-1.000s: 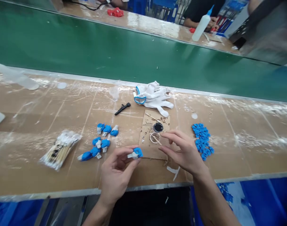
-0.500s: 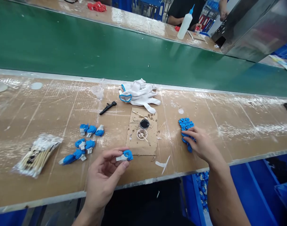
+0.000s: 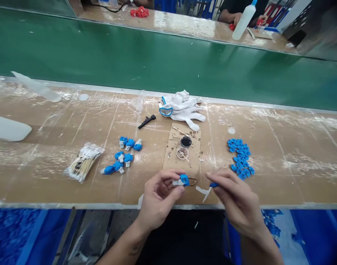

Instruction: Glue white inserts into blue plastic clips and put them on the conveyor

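Observation:
Between the thumb and fingers of my left hand [image 3: 161,197] is a small blue-and-grey plastic part [image 3: 182,180], held over the front of the table. To its right, my right hand [image 3: 236,197] pinches a small blue plastic piece [image 3: 214,184], mostly covered by the fingers. Behind that hand lies a pile of loose blue pieces [image 3: 241,156]. Beyond my left hand sits a stained cardboard piece [image 3: 171,158] bearing a cup of black liquid [image 3: 186,141], a second clear cup [image 3: 182,153] with a cotton swab in it, and another swab [image 3: 181,131].
Several blue-and-grey parts [image 3: 126,158] lie at left, beside a bag of cotton swabs [image 3: 84,162]. White gloves [image 3: 183,108] and a black plastic piece [image 3: 146,121] lie farther back. A green conveyor belt [image 3: 157,62] runs behind; a co-worker's hand [image 3: 236,18] shows across it.
My right hand has left the blue pile with one piece and come left, close to my left hand. The left hand still holds its part. The camera view has shifted left.

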### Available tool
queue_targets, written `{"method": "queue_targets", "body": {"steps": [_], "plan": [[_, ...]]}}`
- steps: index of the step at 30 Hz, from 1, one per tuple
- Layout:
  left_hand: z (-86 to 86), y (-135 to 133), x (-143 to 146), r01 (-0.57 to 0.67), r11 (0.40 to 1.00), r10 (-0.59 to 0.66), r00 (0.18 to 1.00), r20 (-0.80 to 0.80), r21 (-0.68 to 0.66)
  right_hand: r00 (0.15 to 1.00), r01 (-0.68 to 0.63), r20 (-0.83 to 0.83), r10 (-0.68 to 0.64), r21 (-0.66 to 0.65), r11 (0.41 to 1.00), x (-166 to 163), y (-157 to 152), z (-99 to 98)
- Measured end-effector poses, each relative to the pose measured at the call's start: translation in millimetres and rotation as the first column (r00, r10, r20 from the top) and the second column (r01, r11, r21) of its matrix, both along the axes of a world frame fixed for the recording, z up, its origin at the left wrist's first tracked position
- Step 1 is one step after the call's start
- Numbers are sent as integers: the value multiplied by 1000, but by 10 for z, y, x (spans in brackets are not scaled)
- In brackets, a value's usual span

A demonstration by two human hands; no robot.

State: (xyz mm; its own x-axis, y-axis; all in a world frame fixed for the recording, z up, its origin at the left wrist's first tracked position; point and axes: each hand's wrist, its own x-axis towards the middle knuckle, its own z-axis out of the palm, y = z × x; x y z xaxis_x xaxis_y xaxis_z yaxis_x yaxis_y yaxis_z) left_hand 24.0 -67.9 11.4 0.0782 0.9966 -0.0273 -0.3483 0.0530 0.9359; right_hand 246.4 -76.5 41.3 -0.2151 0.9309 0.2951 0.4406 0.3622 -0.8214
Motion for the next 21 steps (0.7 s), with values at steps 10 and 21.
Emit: {"method": "queue_targets", "body": {"steps": [10, 21], "plan": [[-35, -63, -36, -32, 998, 34, 999, -28, 61, 956, -74, -293, 20, -174, 982, -381, 43, -106], [-32, -87, -38, -33, 936, 99, 980, -171, 351, 925, -8, -373, -75, -216, 976, -501, -1, -141]]}}
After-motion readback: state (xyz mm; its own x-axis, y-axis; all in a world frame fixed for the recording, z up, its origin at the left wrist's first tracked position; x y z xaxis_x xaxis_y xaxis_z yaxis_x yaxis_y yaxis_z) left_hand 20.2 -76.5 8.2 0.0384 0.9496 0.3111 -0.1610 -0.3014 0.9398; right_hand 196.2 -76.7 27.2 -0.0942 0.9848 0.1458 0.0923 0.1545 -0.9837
